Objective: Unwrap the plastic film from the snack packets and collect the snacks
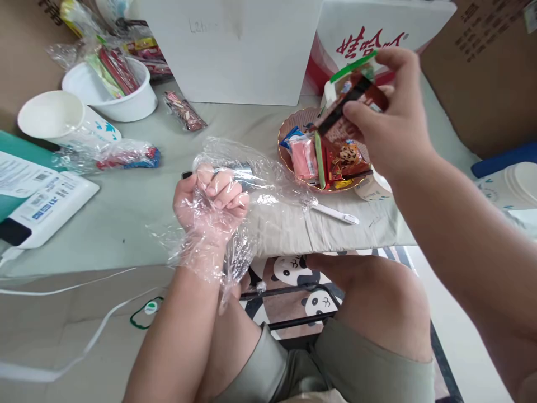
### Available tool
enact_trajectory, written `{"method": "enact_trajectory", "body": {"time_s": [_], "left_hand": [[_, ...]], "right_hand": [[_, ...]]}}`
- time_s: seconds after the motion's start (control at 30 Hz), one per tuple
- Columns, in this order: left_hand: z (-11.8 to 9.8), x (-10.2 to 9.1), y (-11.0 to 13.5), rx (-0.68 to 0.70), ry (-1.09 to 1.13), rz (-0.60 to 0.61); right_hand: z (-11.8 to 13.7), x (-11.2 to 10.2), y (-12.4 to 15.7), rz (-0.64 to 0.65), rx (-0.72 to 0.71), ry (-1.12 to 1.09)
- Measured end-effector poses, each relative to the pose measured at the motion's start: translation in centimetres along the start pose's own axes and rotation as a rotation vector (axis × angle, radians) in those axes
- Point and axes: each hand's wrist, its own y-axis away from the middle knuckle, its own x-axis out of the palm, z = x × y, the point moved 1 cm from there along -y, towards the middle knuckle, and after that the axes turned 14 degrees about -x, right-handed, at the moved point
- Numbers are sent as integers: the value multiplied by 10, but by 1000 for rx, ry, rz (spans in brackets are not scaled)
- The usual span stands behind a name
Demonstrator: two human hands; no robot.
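My left hand [212, 210] is turned palm up with its fingers curled, closed on a crumpled clear plastic bag [268, 198]. The thin plastic also wraps round the wrist and spreads over the table towards the right. A dark, shiny object [241, 170] lies partly hidden behind the fingers. Up on the right, my right hand [388, 106] pinches a snack packet [346, 115] with a black band and a green top edge. That packet hangs over a pink scalloped dish [282, 148] holding several small wrapped snacks, and hides part of it.
A white box [235, 53] stands at the back. To the left are a white bowl [149, 106] of packets, a paper cup [50, 117] on its side and a wrapped snack [184, 112]. A white box cutter [335, 214] lies near the front edge. Stacked cups [516, 184] stand far right.
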Motion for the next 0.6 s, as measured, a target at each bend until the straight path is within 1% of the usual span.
{"method": "enact_trajectory", "body": {"time_s": [0.03, 0.07, 0.1, 0.17, 0.23, 0.3, 0.37, 0.4, 0.47, 0.53, 0.6], "left_hand": [[0, 0, 0, 1, -12, 27], [-1, -1, 0, 0, -30, 46], [-1, -2, 0, -6, -63, 52], [-2, -6, 1, -11, -163, 12], [-4, -10, 2, -17, -269, -60], [-5, -11, 2, -20, -295, -109], [-4, -9, 2, -27, -227, -118], [-4, -8, 1, -32, -176, -110], [-3, -4, 1, -52, -75, -71], [-2, -3, 1, -79, 2, -9], [-2, -4, 2, -110, 36, 63]], "right_hand": [[-5, 3, -14, 16, -12, 184], [-10, 6, -25, 54, 6, 340], [-13, 9, -33, 62, 7, 468], [-18, 13, -42, 104, -3, 623], [-20, 16, -45, 155, -97, 738], [-26, 18, -47, 269, -217, 813], [-39, 21, -54, 403, -277, 769], [-48, 23, -58, 459, -280, 714], [-64, 27, -67, 540, -242, 579], [-66, 28, -69, 561, -208, 479], [-51, 28, -56, 483, -243, 445]]}}
